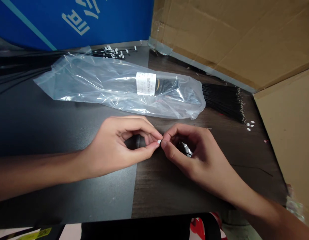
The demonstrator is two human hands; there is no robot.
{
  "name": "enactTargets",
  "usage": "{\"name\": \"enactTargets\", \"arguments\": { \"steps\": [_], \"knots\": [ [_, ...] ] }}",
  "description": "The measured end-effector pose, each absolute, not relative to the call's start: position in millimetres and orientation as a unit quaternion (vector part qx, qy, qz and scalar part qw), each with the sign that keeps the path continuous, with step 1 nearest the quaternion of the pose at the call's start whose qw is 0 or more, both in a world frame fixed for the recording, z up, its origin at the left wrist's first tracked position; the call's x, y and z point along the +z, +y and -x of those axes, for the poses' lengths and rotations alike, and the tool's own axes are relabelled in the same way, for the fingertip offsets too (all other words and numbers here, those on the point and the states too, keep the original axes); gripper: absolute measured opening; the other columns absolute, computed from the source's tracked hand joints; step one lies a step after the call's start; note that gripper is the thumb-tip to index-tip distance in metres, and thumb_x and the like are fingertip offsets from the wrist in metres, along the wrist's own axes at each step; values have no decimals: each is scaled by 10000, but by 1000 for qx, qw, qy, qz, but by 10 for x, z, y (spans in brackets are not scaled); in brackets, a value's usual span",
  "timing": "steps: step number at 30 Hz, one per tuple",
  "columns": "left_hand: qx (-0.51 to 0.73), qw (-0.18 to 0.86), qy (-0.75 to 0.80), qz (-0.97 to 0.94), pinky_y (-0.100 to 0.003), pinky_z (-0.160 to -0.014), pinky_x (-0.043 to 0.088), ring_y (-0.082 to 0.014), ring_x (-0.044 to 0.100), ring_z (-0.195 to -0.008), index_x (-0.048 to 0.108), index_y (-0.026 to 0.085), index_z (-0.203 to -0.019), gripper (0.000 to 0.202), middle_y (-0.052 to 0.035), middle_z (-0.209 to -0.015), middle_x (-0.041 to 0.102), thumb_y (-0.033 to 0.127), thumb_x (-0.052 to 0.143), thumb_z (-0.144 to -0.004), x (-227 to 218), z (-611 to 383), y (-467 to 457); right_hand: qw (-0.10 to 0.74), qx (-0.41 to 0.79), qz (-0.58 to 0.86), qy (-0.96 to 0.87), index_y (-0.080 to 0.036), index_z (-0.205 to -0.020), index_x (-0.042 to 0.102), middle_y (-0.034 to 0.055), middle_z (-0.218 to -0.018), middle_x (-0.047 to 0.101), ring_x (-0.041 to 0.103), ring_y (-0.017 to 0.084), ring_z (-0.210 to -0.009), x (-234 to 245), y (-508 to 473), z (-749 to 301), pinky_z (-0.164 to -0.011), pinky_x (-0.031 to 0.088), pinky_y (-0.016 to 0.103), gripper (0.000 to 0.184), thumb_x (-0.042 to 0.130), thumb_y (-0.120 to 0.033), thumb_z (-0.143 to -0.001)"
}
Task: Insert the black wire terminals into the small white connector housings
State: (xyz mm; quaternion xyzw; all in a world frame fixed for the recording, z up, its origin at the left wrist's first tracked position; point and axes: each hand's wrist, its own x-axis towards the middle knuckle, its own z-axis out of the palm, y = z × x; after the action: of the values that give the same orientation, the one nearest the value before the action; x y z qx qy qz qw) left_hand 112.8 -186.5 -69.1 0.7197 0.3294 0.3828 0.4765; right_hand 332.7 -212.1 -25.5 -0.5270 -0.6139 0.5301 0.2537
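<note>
Just below mid-frame we've got a tiny white piece (159, 141), & our left hand (106, 143) has its grip pinched on it. Our right hand (201, 156) is right beside it w/ its grip closed at the tips too, but tbh we can't tell on what b/c it's hidden. Main risk imo: the piece is so small that a slight slip or too hard a squeeze could ping it away, prob onto the dark tabletop (149, 196) or off its front edge, bottom of frame. If it flew right, it could get mixed up w/ the loose white bits (252, 126) near the black wire bundle (223, 98). Also, the plastic bag (114, 90) just above our hands looks slick; bumping it might shift the bundle.
</note>
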Motion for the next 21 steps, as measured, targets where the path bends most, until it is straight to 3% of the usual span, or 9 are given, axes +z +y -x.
{"name": "enactTargets", "arguments": {
  "steps": [21],
  "knots": [
    [411, 384, 306, -768, -164, -675, 550, -57, 683, -752, 780, 181, -985, 159, 24, -883, 744, 47, 777, -900, -654, -1140, -1874, 273, 566, 515, -583, -122, -839, 718, -21, -750, 648, 520, 28, -677, -275, -2116, -3297, -614, 417, 111, 103, 788, -190, -871]
  ]
}}
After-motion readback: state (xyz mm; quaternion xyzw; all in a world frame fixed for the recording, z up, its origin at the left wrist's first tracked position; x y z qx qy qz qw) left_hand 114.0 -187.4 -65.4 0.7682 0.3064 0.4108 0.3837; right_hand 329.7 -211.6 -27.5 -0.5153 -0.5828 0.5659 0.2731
